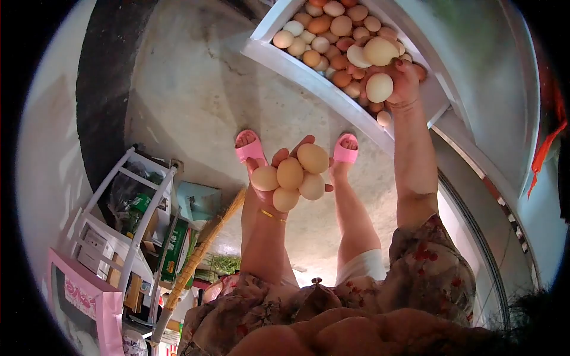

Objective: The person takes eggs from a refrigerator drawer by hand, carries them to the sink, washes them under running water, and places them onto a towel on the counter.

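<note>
My left hand (266,196) is palm up, its fingers cupped under several pale brown eggs (290,173) above the floor. A thin yellow band (272,215) circles that wrist. Stretched out at the upper right, my right hand (406,84) holds a few large cream-coloured eggs (380,88) over a white drawer-like bin (320,79). Many brown, tan and whitish loose eggs (319,44) fill the bin. My right hand's fingers are partly hidden by the eggs, and I cannot tell whether they touch the pile.
Below are my feet in pink slippers (345,148) on a concrete floor (196,89). To the left stand a white metal rack (133,222) with bags and boxes, a straw broom (202,255) and a pink-framed item (110,320). A pale cabinet panel (499,77) rises at right.
</note>
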Tool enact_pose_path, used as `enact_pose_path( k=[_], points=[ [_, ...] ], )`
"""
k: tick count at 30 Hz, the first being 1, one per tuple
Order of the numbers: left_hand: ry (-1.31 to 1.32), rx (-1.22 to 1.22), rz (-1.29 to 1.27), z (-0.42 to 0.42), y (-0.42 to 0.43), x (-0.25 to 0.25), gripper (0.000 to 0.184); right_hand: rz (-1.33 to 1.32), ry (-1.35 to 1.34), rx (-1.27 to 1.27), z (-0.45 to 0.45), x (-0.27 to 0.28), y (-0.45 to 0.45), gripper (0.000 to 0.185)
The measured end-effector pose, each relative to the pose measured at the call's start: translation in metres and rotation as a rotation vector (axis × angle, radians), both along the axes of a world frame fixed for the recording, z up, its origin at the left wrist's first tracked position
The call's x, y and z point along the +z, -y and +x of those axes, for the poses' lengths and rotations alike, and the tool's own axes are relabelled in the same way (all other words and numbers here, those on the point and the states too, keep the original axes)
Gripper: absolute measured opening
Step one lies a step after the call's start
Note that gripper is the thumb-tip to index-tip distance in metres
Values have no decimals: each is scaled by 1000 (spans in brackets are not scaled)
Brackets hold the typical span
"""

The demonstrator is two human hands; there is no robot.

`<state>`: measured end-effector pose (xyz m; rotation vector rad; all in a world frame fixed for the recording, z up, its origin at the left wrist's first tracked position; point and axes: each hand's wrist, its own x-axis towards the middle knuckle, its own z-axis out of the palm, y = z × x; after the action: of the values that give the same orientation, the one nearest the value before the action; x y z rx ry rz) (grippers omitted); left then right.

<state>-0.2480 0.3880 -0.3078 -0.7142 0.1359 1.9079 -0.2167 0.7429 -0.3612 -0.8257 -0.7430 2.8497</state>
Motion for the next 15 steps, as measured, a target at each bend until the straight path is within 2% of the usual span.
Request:
enact_pose_path(
  k=[1,4,7,13,15],
  points=[
    [-2,-2,2,0,0,-1,67,-42,20,-31,-1,3,0,37],
    [-7,-9,5,2,0,-2,67,-22,25,-3,-6,14,0,34],
    [-12,-14,13,2,-1,-2,67,-39,72,107,-2,-11,-16,32],
    [-25,-26,24,1,-2,-1,67,67,217,-81,-4,-46,-17,29],
    [-29,-30,27,1,-3,-1,67,-34,128,2,-3,-33,-20,34]
  ],
)
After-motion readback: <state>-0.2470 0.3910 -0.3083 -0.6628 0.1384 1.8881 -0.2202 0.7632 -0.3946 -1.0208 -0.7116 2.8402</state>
